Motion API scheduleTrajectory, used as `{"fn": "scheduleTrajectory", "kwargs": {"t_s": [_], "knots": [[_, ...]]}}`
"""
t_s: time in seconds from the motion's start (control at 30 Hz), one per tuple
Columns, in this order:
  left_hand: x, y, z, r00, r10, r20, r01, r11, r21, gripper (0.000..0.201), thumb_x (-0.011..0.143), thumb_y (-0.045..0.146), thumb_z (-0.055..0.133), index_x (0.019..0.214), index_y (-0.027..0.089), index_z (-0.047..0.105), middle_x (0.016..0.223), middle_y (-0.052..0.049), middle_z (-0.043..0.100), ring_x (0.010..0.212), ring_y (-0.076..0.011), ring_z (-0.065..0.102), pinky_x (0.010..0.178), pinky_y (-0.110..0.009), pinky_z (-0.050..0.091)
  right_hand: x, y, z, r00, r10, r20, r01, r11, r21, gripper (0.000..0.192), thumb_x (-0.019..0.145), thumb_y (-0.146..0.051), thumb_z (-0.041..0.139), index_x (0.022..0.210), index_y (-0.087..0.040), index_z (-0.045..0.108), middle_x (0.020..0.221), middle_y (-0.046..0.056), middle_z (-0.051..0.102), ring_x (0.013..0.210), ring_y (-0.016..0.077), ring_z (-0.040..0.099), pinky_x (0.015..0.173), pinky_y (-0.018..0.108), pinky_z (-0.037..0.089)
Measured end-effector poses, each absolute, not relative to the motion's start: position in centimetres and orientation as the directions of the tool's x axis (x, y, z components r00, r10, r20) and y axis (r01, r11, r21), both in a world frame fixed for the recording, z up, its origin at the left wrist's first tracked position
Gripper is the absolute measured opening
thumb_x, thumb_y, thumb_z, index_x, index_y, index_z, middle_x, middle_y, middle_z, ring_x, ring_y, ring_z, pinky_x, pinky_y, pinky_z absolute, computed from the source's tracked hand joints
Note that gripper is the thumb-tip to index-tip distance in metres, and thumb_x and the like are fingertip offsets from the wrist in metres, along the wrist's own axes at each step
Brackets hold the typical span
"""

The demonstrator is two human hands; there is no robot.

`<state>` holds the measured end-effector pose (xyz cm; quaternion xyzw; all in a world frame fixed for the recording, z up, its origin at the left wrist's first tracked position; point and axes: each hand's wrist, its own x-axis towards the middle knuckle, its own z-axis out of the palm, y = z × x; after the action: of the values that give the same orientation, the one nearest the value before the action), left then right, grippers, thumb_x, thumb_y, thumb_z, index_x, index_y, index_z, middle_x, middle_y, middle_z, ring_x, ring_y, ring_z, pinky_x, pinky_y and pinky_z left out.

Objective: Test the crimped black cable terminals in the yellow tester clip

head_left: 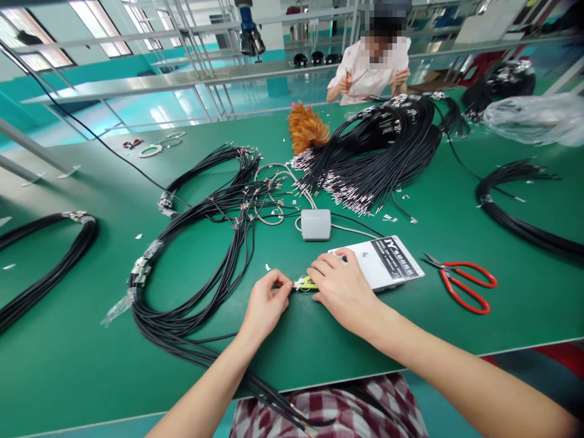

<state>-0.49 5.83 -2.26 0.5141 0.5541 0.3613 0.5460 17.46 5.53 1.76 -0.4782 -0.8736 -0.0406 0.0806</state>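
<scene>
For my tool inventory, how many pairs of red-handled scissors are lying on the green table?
1: the red-handled scissors lie on the green table, right of the white device. Others may hide under cable bundles.

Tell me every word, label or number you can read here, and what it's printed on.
"JY": large letters on the dark label of the white flat device beside the right hand.
The smaller lines under it on that label: too small and blurred to read.
The tags on the black cable bundles: too small to read.

Bare mat (319, 340) before the hands; cable loops (191, 292) left, scissors (465, 283) right.
</scene>
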Motion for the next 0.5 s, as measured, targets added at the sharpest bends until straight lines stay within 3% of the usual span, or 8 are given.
{"fn": "scheduleTrajectory", "kwargs": {"t_s": [0.13, 0.23, 0.37, 0.5], "knots": [[-0.8, 5.8, -2.5, 0.140, 0.965, -0.220, 0.184, 0.193, 0.964, 0.021, 0.078, 0.036, 0.063, 0.070, 0.020, 0.050, 0.048, 0.010, 0.038, 0.040, -0.0074, 0.033, 0.040, -0.018, 0.021, 21.0, 3.4, 2.1, -0.385, 0.798, 0.464, 0.849, 0.503, -0.161, 0.018, 0.092, -0.024, 0.062, 0.109, -0.021, 0.062, 0.119, 0.003, 0.071, 0.113, 0.0211, 0.060, 0.097, 0.041, 0.031], [-0.8, 5.7, -2.5, 0.149, 0.966, -0.210, 0.180, 0.182, 0.967, 0.020, 0.079, 0.033, 0.062, 0.069, 0.020, 0.051, 0.048, 0.010, 0.037, 0.041, -0.0072, 0.030, 0.041, -0.018, 0.019, 23.5, 0.8, 1.4, -0.179, 0.768, 0.615, 0.870, 0.415, -0.266, 0.010, 0.093, -0.015, 0.057, 0.099, -0.021, 0.062, 0.113, 0.005, 0.074, 0.111, 0.0218, 0.062, 0.095, 0.040, 0.036], [-0.8, 5.7, -2.4, 0.150, 0.966, -0.209, 0.188, 0.180, 0.966, 0.019, 0.079, 0.033, 0.061, 0.069, 0.020, 0.051, 0.047, 0.010, 0.034, 0.040, -0.0071, 0.027, 0.040, -0.018, 0.017, 24.0, -1.6, -0.6, -0.180, 0.774, 0.607, 0.845, 0.438, -0.307, 0.011, 0.091, -0.011, 0.056, 0.091, -0.021, 0.061, 0.115, 0.004, 0.074, 0.114, 0.0237, 0.060, 0.099, 0.044, 0.035], [-1.3, 5.7, -2.4, 0.141, 0.964, -0.224, 0.220, 0.190, 0.957, 0.018, 0.078, 0.031, 0.063, 0.069, 0.020, 0.052, 0.048, 0.010, 0.037, 0.041, -0.0075, 0.031, 0.041, -0.018, 0.018, 23.3, -1.6, -2.1, -0.150, 0.749, 0.645, 0.891, 0.386, -0.241, 0.013, 0.090, -0.011, 0.060, 0.087, -0.024, 0.059, 0.109, -0.002, 0.077, 0.113, 0.0247, 0.062, 0.109, 0.052, 0.024]]}}
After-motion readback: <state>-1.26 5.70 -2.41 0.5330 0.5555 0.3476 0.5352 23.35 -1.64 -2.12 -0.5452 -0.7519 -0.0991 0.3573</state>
